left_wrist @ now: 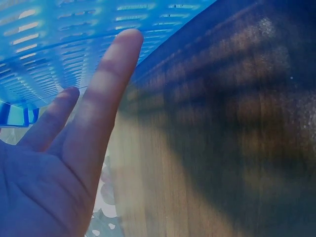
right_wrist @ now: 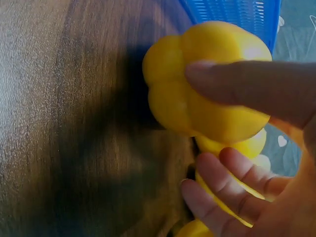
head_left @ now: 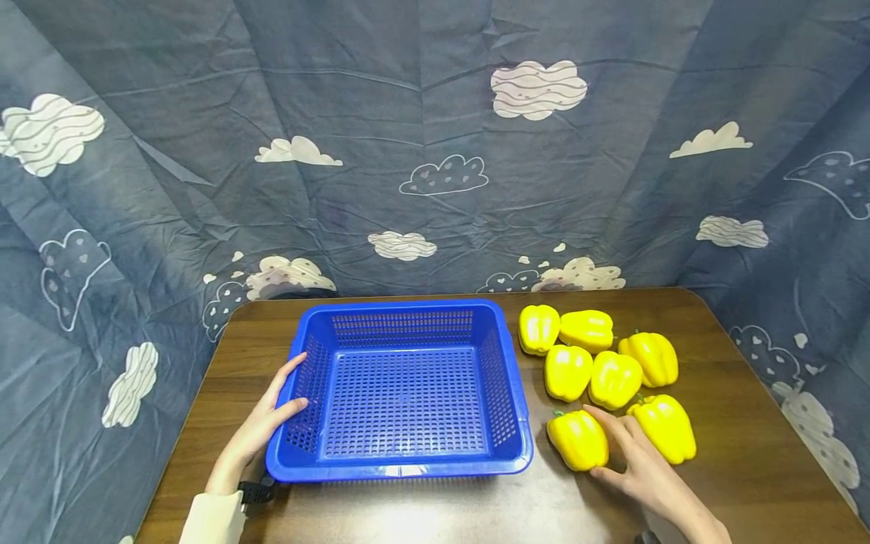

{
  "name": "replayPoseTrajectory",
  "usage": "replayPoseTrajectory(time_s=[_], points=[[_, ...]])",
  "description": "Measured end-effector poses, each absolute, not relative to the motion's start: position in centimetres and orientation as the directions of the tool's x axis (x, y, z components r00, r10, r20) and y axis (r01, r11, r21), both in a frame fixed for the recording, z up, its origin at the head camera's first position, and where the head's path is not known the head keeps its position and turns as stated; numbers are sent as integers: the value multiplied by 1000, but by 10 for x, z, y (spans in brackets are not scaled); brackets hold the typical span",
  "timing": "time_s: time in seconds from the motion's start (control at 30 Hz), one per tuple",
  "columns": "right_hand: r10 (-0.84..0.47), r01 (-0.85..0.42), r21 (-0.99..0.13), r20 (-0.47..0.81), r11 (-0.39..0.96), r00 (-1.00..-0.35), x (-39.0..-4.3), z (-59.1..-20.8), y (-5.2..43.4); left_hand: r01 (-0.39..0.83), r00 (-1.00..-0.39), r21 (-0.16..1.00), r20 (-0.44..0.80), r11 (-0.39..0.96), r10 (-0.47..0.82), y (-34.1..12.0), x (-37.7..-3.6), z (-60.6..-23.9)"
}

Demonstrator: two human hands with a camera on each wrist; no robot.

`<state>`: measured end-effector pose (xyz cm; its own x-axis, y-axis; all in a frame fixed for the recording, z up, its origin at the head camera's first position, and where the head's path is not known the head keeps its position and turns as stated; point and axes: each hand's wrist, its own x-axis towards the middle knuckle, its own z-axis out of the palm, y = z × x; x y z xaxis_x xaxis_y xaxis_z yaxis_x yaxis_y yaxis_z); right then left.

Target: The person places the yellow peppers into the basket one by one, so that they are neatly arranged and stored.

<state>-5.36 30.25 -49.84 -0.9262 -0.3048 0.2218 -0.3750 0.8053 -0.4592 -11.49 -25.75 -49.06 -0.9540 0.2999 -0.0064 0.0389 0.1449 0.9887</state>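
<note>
A yellow bell pepper [head_left: 578, 440] lies right of the blue basket, its green stem toward the basket. My right hand [head_left: 639, 461] pinches it, the index finger at its far side and the thumb at its near side. In the right wrist view the thumb [right_wrist: 237, 89] lies across the lobed end of the bell pepper [right_wrist: 168, 101], while other fingers stay apart below it. At the left side of the blue plastic basket [head_left: 408, 474], my left hand [head_left: 265, 419] rests with straight fingers over the rim. The left wrist view shows its extended fingers [left_wrist: 101, 94] against the slotted wall.
Several more yellow bell peppers [head_left: 615, 380] are grouped at the right back of the wooden table [head_left: 741, 461]. One bell pepper [head_left: 662, 428] sits just beyond my right hand. A dark curtain [head_left: 421, 219] with cloud prints hangs behind the table's far edge.
</note>
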Motion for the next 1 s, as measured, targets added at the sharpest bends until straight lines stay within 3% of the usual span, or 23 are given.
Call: replayPoseTrajectory(time_s=[0.17,0.47,0.77,1.0], points=[[-319,-427,-480,292,766,-902,-57,-504,301,24,-959,989,-17,143,283,-256,-114,-491],[-270,-402,-528,312,748,-911,-59,-496,294,39,-962,985,-8,166,274,-256,-111,-491],[-197,-348,-551,315,758,-928,-66,-464,286,35,-961,989,-6,144,275,-256,-111,-493],[-233,-412,-568,363,712,-902,-81,-430,272,34,-961,993,1,116,276,-255,-112,-495]])
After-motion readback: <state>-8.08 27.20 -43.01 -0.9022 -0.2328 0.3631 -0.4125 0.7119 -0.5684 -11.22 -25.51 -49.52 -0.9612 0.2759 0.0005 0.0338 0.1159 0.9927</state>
